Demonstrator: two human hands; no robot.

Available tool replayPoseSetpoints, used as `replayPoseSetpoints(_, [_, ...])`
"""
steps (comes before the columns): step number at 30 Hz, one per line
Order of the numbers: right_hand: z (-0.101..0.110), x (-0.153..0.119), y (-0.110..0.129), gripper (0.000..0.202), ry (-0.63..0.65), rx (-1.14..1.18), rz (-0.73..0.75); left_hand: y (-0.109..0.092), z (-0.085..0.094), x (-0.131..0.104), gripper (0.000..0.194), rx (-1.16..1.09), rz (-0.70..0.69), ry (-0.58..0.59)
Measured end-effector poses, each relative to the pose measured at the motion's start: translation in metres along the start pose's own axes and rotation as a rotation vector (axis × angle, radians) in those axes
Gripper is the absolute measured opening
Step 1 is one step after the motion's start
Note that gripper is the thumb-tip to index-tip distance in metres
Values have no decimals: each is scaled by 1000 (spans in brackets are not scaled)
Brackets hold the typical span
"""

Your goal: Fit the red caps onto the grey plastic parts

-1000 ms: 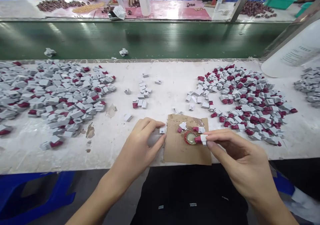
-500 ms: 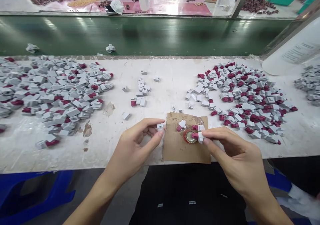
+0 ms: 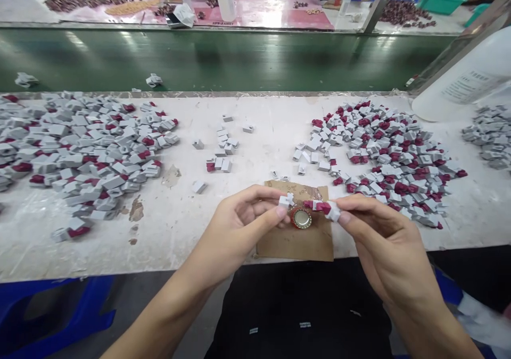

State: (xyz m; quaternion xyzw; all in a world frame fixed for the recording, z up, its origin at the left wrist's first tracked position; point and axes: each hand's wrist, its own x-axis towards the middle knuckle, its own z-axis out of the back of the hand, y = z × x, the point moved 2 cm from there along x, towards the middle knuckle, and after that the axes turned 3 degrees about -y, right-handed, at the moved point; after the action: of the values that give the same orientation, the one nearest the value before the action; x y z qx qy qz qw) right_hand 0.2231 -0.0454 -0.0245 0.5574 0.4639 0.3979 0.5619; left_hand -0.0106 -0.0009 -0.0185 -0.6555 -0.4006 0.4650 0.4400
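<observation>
Between the thumb and forefinger of my left hand (image 3: pixel 255 218) is a small grey plastic block (image 3: pixel 285 201), held over the left part of a cardboard piece (image 3: pixel 293 244). My right hand (image 3: pixel 379 236) pinches a grey-and-maroon plastic piece (image 3: pixel 332 211), its maroon end pointing left. Another maroon-and-grey piece (image 3: pixel 313 205) shows just left of it; whether it is held or lies on the cardboard I cannot tell. A bottle cap (image 3: pixel 302 218) with a red rim lies upturned on the cardboard, between my two hands.
Heaps of grey-and-maroon pieces lie at left (image 3: pixel 91 146) and right (image 3: pixel 395 157), with a few loose blocks (image 3: pixel 223 146) between. A white bottle (image 3: pixel 459 82) stands at right. Beyond runs a green conveyor belt (image 3: pixel 239 58) carrying two small pieces; other people's hands work past it.
My left hand has moved right with its grey block, over the cardboard. My right hand has shifted slightly right and turned its piece. The loose piece beside the bottle cap is no longer seen separately.
</observation>
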Motion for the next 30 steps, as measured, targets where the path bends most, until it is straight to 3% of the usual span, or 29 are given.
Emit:
replayPoseSetpoints(3, [-5,6,1,22,-46,151,-97,-4,-21,5,23,-132,3,78])
replayPoseSetpoints(7, [-10,10,3,13,-22,226,-124,-6,-36,12,21,-164,8,89])
replayPoseSetpoints(18, [-12,12,-1,7,-3,221,-85,1,-40,12,16,-167,-31,112])
replayPoseSetpoints(25, [-14,10,10,10,43,165,10,-14,-39,7,10,-5,-157,82])
replayPoseSetpoints(30, [-13,16,18,19,148,101,118,-26,-38,8,10,121,-277,64])
